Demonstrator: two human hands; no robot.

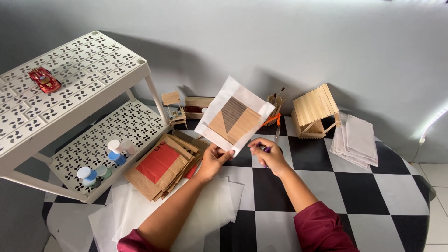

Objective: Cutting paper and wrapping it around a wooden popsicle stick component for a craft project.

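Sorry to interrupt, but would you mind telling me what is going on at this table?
A person sits at a black-and-white checkered table doing craft work. The left hand holds up a white sheet with a cardboard square on it, tilted towards the camera. The right hand grips a small purple tool just beside it. A craft-stick house, stacked cardboard pieces and paint pots lie around.

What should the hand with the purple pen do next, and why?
Probably bring the right hand with its purple pen up to the white sheet. The left hand holds that sheet up by its lower edge, brown panel facing the camera, and the pen sits just below it.
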